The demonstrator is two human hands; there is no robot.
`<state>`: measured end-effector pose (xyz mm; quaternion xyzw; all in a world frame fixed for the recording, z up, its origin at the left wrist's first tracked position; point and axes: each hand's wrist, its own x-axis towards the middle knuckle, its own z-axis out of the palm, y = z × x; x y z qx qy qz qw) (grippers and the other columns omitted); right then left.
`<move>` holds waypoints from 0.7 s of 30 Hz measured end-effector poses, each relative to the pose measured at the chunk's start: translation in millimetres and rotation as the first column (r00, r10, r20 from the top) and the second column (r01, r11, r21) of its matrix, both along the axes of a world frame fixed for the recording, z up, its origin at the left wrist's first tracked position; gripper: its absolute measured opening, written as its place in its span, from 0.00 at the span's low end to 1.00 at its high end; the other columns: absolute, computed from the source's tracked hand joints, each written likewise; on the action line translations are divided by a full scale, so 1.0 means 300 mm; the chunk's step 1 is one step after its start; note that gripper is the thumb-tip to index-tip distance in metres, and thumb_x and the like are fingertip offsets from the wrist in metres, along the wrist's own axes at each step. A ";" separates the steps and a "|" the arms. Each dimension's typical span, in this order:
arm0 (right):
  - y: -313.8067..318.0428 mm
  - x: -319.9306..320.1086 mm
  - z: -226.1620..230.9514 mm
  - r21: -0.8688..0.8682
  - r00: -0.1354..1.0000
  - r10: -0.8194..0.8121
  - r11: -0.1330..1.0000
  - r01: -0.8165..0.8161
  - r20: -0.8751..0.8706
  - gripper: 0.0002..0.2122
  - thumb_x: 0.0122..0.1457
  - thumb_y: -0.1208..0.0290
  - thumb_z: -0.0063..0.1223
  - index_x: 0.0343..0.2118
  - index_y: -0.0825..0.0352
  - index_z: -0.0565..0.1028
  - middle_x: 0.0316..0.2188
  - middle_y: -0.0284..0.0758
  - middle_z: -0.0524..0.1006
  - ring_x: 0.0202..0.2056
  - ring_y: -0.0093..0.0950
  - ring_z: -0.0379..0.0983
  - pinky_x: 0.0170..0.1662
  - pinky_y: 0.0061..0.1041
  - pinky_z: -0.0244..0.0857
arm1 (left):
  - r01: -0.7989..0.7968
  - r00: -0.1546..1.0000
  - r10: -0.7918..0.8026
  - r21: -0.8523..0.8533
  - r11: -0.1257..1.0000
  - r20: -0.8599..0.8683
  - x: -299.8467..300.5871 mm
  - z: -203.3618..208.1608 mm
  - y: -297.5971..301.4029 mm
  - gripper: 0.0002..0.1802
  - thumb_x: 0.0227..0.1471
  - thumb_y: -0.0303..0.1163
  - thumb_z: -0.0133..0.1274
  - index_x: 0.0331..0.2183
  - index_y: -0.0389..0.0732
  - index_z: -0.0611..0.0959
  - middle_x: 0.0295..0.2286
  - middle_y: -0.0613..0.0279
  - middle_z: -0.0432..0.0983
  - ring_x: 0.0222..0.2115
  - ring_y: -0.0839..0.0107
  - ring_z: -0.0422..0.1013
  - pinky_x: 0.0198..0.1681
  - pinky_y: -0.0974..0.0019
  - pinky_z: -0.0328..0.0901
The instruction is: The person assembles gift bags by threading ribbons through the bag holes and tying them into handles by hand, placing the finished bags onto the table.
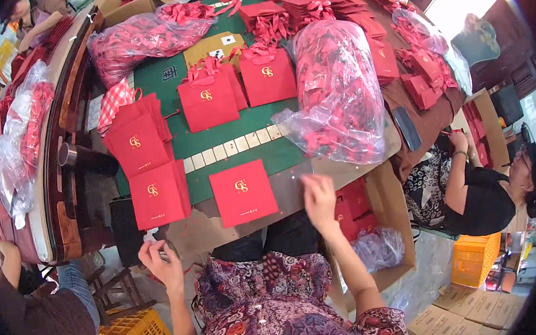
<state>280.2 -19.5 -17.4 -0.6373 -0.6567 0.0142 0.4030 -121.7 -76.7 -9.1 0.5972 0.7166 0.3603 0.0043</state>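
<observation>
A red paper gift bag [243, 193] with a gold print lies flat at the table's near edge, between my two hands. My left hand [161, 262] is just off that edge, below a stack of red bags [160, 195]. Its fingers are curled in toward the thumb; a thin red strand shows near it, but what they hold is unclear. To the right of the single bag, my right hand [320, 201] hovers over the table edge. Motion blurs its bent fingers, and no object shows in them.
Clear plastic sacks of red ribbon [341, 92] bulge on the green tabletop [261, 158]. More ribboned bags [209, 103] stand beyond. A dark cup [85, 158] is at left, a phone [407, 128] at right. An open carton [392, 221] holds red bags. Other people work around the table.
</observation>
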 end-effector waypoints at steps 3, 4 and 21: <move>0.085 0.135 -0.032 -0.012 0.963 -0.219 0.975 0.223 0.160 0.12 0.56 0.79 0.53 0.44 0.64 0.77 0.42 0.43 0.74 0.45 0.44 0.69 0.47 0.41 0.66 | 0.179 0.982 -0.179 0.007 0.984 0.056 0.106 -0.002 -0.008 0.10 0.46 0.18 0.56 0.34 0.40 0.80 0.42 0.52 0.70 0.46 0.54 0.67 0.50 0.55 0.62; 0.104 0.189 -0.067 0.031 0.922 -0.282 0.958 0.284 0.266 0.11 0.56 0.78 0.53 0.43 0.64 0.77 0.41 0.43 0.74 0.45 0.45 0.69 0.46 0.43 0.66 | 0.288 0.957 -0.286 -0.014 0.958 0.055 0.160 0.007 0.011 0.11 0.45 0.18 0.57 0.34 0.41 0.80 0.41 0.54 0.71 0.45 0.54 0.68 0.49 0.55 0.62; -0.036 -0.128 0.016 -0.067 0.984 0.138 0.989 -0.131 0.109 0.08 0.52 0.73 0.62 0.35 0.61 0.76 0.35 0.32 0.75 0.42 0.35 0.71 0.47 0.37 0.61 | 0.653 0.720 -0.692 -0.294 0.698 -0.044 0.480 -0.057 0.185 0.32 0.52 0.38 0.58 0.58 0.47 0.72 0.61 0.53 0.61 0.63 0.50 0.54 0.63 0.43 0.51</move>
